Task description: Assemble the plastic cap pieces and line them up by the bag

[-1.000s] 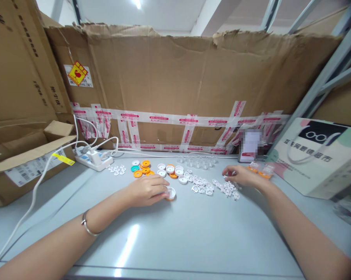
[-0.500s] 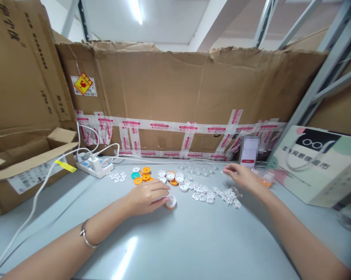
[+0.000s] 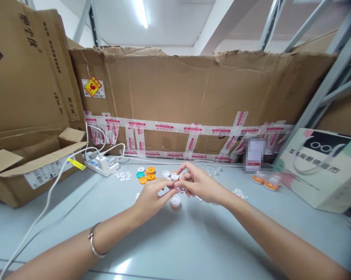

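Observation:
My left hand (image 3: 156, 197) and my right hand (image 3: 197, 181) meet above the middle of the table. Between their fingertips is a small white openwork piece (image 3: 181, 189), pinched by both hands. Just below them a round white cup with an orange base (image 3: 175, 201) stands on the table. Behind my hands lie white rings (image 3: 166, 174), partly covered by my fingers. Orange rings (image 3: 143, 180) and a teal ring (image 3: 140, 175) lie to the left. White openwork pieces (image 3: 240, 193) show past my right wrist, which hides others.
Small white discs (image 3: 123, 175) lie near a power strip (image 3: 101, 165) at the left, beside an open cardboard box (image 3: 44, 155). Clear cups (image 3: 213, 170) stand at the back. Orange-based cups (image 3: 271, 182), a phone (image 3: 255, 155) and a paper bag (image 3: 315, 167) are at the right.
My right hand has come from the clear cups at the back right to the middle. My left hand has let go of the round cup and now meets my right at the openwork piece.

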Available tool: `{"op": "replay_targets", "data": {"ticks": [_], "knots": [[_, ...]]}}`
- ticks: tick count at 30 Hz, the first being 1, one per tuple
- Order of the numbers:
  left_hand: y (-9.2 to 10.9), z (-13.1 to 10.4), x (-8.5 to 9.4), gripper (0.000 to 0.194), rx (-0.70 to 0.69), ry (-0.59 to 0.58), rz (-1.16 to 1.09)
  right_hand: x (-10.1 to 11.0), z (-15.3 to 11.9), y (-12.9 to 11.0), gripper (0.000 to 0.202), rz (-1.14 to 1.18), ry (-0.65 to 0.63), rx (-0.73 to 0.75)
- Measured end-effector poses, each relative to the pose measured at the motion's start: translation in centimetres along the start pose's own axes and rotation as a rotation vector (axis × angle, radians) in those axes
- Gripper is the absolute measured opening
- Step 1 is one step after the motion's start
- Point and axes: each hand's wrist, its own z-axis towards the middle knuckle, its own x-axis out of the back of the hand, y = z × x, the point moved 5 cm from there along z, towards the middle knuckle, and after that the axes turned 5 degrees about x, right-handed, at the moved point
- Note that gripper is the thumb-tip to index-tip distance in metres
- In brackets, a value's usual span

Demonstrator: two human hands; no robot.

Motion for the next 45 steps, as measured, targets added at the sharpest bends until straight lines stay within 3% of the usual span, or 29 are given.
{"op": "replay_targets", "data": {"ticks": [8, 11, 14, 19, 25, 31, 38, 45], "knots": [[-0.7, 0.1, 0.1, 0.010, 0.100, 0.026, -0.042, 0.0, 1.2, -0.1, 0.037, 0.077, -0.011, -0.028], [-1.3, 0.3, 0.4, 0.011, 0.199, 0.074, -0.037, 2.0, 0.9, 0.4, 0.033, 0.060, 0.069, -0.026], [-1.9, 0.4, 0.7, 0.013, 0.277, 0.119, -0.048, 5.0, -0.4, 2.5, 0.028, -0.155, 0.150, -0.026], [-2.3, 0.2, 0.2, 0.014, 0.268, 0.076, -0.034, 6.4, -2.8, 7.5, 0.028, -0.514, -0.165, -0.141], [-2.5, 0.2, -0.2, 0.013, 0.272, 0.033, -0.021, 5.9, -2.4, 8.8, 0.021, -0.594, -0.189, -0.131], [-3.2, 0.3, -0.6, 0.015, 0.380, -0.007, -0.127, 5.1, -2.2, 7.6, 0.011, -0.610, -0.130, -0.031], [-3.4, 0.0, -1.9, 0.018, 0.642, -0.141, -0.558, 4.0, -3.1, 4.0, 0.022, -0.215, -0.001, -0.089], [-3.3, -1.0, -3.6, 0.017, 0.753, -0.305, -0.897, 2.1, -3.4, 1.5, 0.023, -0.044, 0.063, 0.088]]}}
